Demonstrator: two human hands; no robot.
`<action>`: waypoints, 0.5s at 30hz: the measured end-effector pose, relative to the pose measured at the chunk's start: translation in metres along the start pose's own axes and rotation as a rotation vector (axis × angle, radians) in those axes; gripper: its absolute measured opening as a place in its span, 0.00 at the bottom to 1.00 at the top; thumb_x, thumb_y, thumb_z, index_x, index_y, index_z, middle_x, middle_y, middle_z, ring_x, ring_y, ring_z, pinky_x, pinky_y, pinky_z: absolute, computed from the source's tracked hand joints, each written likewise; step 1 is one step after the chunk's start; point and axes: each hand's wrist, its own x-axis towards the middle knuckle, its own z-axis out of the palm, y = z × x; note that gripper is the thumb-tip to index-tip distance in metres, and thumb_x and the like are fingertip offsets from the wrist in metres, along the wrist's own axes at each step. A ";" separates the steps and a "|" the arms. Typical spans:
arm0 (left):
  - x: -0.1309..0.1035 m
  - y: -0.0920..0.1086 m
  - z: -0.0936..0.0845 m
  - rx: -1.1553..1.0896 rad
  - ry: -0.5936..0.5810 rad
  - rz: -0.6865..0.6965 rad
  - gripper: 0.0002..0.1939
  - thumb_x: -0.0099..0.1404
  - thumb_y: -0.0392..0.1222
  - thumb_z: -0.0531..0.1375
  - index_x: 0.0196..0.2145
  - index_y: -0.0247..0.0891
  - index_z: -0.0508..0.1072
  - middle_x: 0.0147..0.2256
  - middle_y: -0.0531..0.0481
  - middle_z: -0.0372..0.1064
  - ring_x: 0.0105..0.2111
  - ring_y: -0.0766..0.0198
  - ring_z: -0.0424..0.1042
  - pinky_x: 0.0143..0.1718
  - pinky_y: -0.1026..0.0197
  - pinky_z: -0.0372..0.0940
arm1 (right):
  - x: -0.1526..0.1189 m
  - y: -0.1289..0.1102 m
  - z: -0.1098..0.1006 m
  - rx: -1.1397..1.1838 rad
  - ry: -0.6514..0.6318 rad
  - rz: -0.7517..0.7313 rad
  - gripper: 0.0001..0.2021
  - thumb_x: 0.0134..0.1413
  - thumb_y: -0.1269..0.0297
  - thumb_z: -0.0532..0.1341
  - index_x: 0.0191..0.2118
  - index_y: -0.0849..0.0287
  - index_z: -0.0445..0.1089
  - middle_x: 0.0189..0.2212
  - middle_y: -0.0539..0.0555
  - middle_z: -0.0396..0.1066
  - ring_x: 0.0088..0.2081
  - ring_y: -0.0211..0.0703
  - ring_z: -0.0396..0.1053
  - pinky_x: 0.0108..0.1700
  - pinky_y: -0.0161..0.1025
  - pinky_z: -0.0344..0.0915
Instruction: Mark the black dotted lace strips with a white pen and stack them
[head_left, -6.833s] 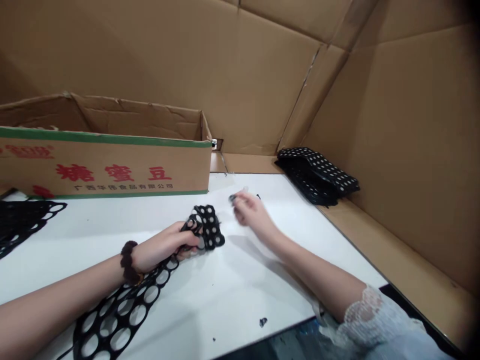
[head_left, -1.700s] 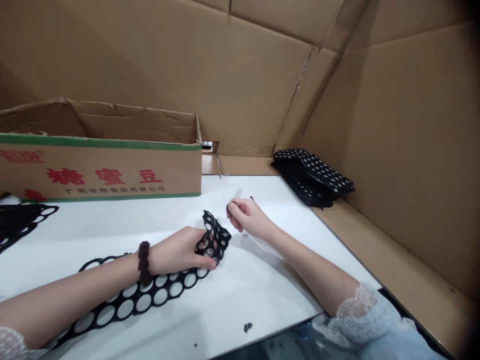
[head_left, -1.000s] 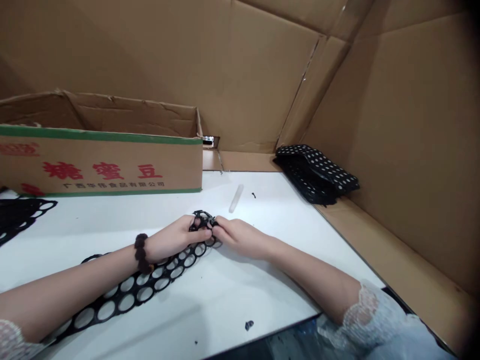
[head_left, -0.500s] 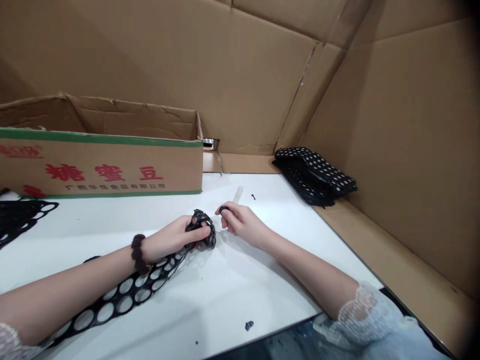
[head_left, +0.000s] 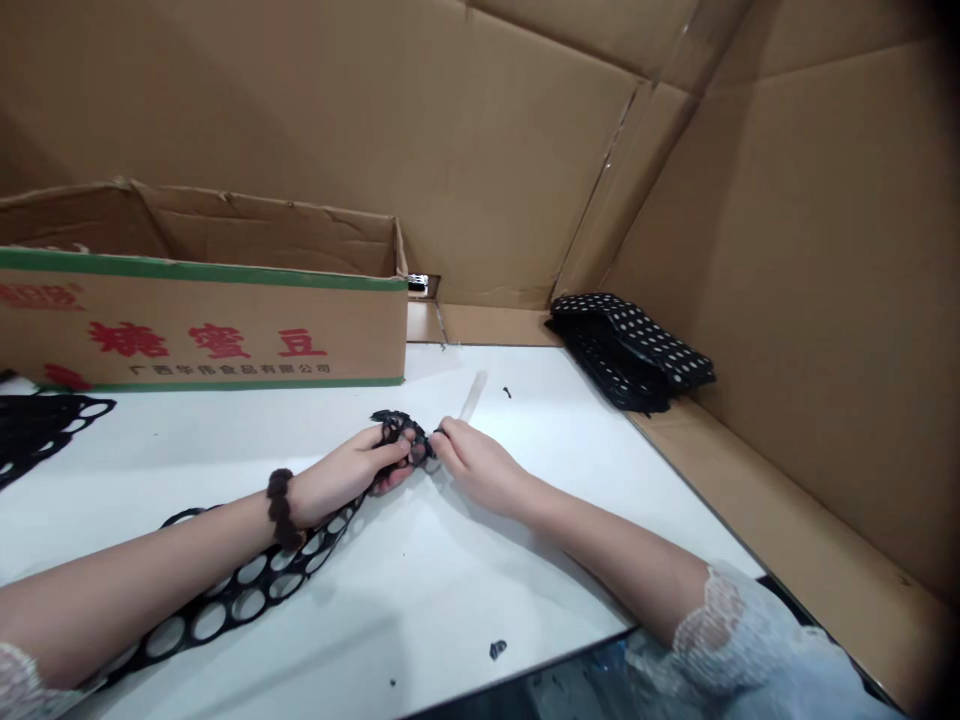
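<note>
Bunched black material with round holes [head_left: 250, 603] runs from the lower left, under my left forearm, up to my left hand [head_left: 360, 470], whose fingers are closed round its gathered end. Close on the right, my right hand [head_left: 469, 465] pinches a small black bit at the edge of that bunch, its fingertips nearly touching those of my left hand. A pale translucent strip [head_left: 473, 396] lies on the white table [head_left: 450, 600] just behind my right hand. The fingertips of my right hand are partly hidden.
An open cardboard box [head_left: 225, 330] with green edges stands at the back left. More black holed material [head_left: 45, 430] lies at the left edge. Folded black dotted material [head_left: 637, 345] rests at the back right. Small black scraps [head_left: 498, 650] dot the table. Cardboard walls rise behind and right.
My right hand has moved slightly left and down, closing the gap to the bunched material. The bunch in my left hand has shifted and turned a little.
</note>
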 end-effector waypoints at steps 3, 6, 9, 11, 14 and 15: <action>-0.002 0.002 0.001 -0.016 -0.078 0.020 0.15 0.61 0.50 0.51 0.24 0.36 0.56 0.20 0.58 0.46 0.19 0.73 0.45 0.20 0.67 0.43 | 0.000 -0.004 0.001 -0.042 -0.063 -0.039 0.17 0.56 0.50 0.43 0.31 0.59 0.57 0.28 0.52 0.62 0.29 0.38 0.59 0.30 0.35 0.54; -0.003 0.004 0.000 -0.038 -0.099 0.015 0.16 0.60 0.50 0.52 0.24 0.36 0.56 0.21 0.58 0.43 0.20 0.73 0.43 0.20 0.66 0.41 | -0.001 -0.006 0.000 0.033 -0.136 -0.144 0.15 0.57 0.53 0.44 0.32 0.59 0.59 0.30 0.53 0.64 0.30 0.38 0.60 0.32 0.34 0.55; -0.003 0.003 -0.002 -0.067 -0.083 0.003 0.16 0.60 0.49 0.53 0.23 0.36 0.54 0.20 0.58 0.42 0.20 0.73 0.42 0.20 0.66 0.40 | -0.002 -0.004 -0.002 0.148 -0.149 -0.219 0.12 0.58 0.59 0.44 0.33 0.59 0.58 0.30 0.52 0.63 0.30 0.36 0.59 0.33 0.34 0.55; -0.003 0.002 -0.003 -0.057 -0.061 -0.007 0.16 0.59 0.48 0.54 0.22 0.37 0.53 0.19 0.59 0.42 0.19 0.73 0.41 0.19 0.66 0.39 | -0.001 0.000 -0.001 0.232 -0.138 -0.220 0.12 0.58 0.61 0.43 0.29 0.60 0.57 0.26 0.50 0.61 0.28 0.35 0.57 0.32 0.33 0.55; -0.002 0.001 -0.004 0.008 -0.006 -0.020 0.18 0.59 0.50 0.53 0.20 0.37 0.52 0.16 0.60 0.42 0.17 0.73 0.40 0.18 0.66 0.38 | 0.004 0.008 0.001 0.398 -0.080 -0.137 0.13 0.57 0.62 0.43 0.24 0.60 0.53 0.20 0.47 0.55 0.24 0.33 0.54 0.28 0.31 0.54; -0.002 0.001 -0.003 0.029 0.016 -0.021 0.18 0.59 0.50 0.53 0.20 0.37 0.52 0.15 0.60 0.42 0.16 0.73 0.40 0.18 0.66 0.38 | 0.007 0.011 0.002 0.454 -0.041 -0.097 0.14 0.56 0.62 0.43 0.22 0.59 0.52 0.19 0.46 0.53 0.23 0.32 0.52 0.26 0.31 0.53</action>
